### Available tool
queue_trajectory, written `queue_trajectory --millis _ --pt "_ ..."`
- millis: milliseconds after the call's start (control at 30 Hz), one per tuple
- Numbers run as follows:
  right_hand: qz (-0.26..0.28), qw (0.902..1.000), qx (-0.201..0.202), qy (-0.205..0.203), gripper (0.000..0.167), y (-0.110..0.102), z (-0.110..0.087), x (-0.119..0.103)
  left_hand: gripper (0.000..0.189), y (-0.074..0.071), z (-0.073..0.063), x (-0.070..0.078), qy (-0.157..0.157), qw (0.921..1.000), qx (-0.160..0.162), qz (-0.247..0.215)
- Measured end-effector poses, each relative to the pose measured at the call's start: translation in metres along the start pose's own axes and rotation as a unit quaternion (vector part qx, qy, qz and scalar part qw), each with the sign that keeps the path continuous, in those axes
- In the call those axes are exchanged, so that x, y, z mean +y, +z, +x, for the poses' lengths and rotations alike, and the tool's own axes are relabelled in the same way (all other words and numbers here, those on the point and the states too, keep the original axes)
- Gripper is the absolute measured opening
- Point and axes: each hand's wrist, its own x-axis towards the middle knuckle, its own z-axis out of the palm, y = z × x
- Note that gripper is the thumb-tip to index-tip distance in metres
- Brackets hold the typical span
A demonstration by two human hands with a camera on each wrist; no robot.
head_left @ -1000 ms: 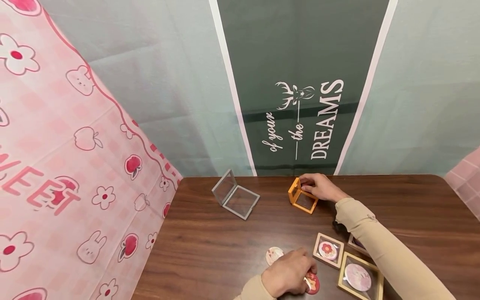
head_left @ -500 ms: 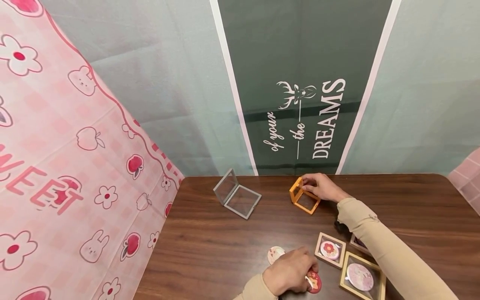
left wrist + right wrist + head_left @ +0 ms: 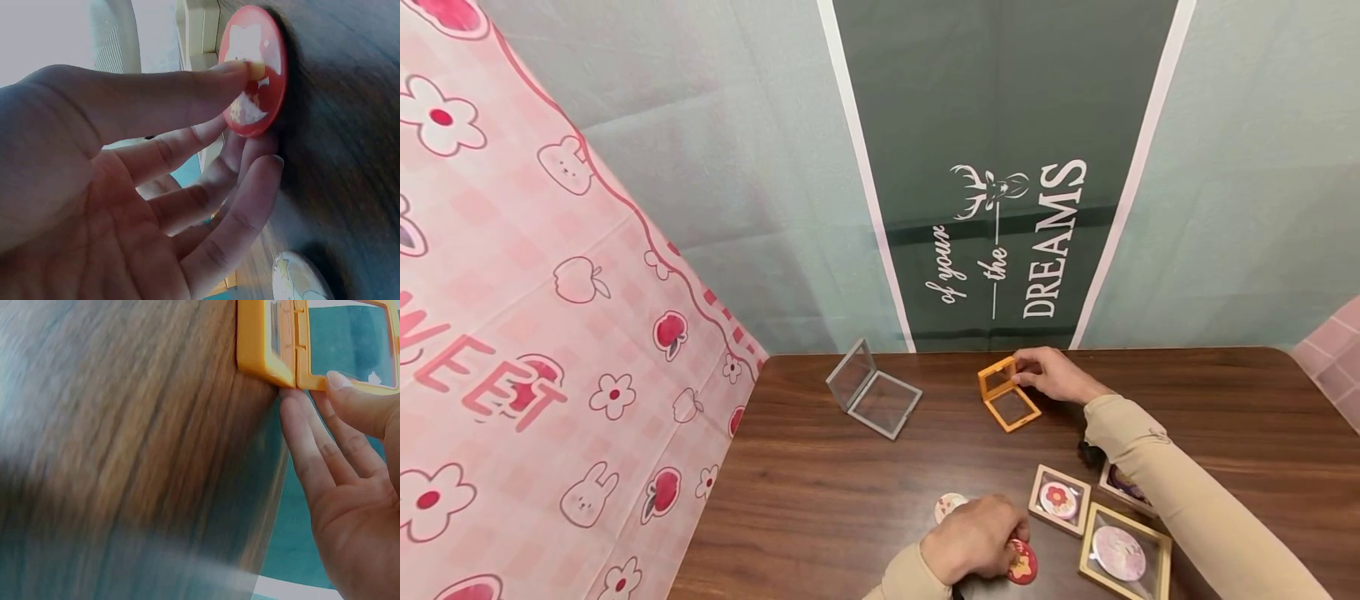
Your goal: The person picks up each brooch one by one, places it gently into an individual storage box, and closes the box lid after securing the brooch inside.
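My left hand pinches a round red badge low over the table, its thumb on the printed face in the left wrist view. A pale round badge lies just beyond that hand, partly covered by it. At the back of the table, my right hand grips the raised lid of an orange display case by its side edge. In the right wrist view the thumb lies on the lid's frame and the other fingers are behind it. The case's base rests on the table, with clear film in both halves.
A grey display case stands open at the back left. Near the right forearm lie a small framed flower badge, a larger gold-framed pink badge and another case partly under the sleeve. Cloth backdrops border the table.
The orange case has turned so its lid faces more toward the front, and my right hand has shifted slightly right with it. My left hand stays almost in place with the red badge.
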Motion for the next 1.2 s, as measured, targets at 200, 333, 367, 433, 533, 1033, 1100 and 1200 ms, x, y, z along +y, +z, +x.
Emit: queue_trajectory --millis 200,333,367,433,533,1033,1100,1200 --pt "-0.011 0.9996 -0.014 0.021 0.009 -0.008 -0.007 -0.002 0.023 -0.003 0.002 -0.007 0.021 0.9987 -0.011 -0.044" --pt "-0.007 0.9998 -0.01 0.019 0.008 -0.012 -0.015 -0.002 0.019 -0.003 0.004 -0.012 0.047 0.9964 -0.025 -0.066" --pt "-0.006 0.9998 -0.006 0.016 0.008 -0.013 -0.016 -0.002 0.018 -0.003 0.004 -0.014 0.054 0.9959 -0.028 -0.067" --pt "-0.004 0.9999 -0.005 0.011 0.008 -0.014 -0.02 -0.001 0.016 -0.004 0.004 -0.016 0.066 0.9949 -0.034 -0.068" --pt "-0.01 0.9999 0.0 0.013 0.008 -0.017 -0.024 0.001 0.015 -0.005 0.005 -0.018 0.077 0.9934 -0.042 -0.074" --pt "0.007 0.9994 0.014 0.032 0.01 -0.028 -0.045 0.009 0.008 -0.012 0.003 -0.02 0.05 0.9703 -0.071 -0.226" --pt "0.0 0.9993 0.017 0.032 0.01 -0.029 -0.048 0.01 0.009 -0.012 0.003 -0.02 0.052 0.9658 -0.074 -0.243" --pt "-0.021 0.9991 0.026 0.026 0.012 -0.031 -0.055 0.012 0.009 -0.013 0.002 -0.022 0.054 0.9579 -0.077 -0.271"
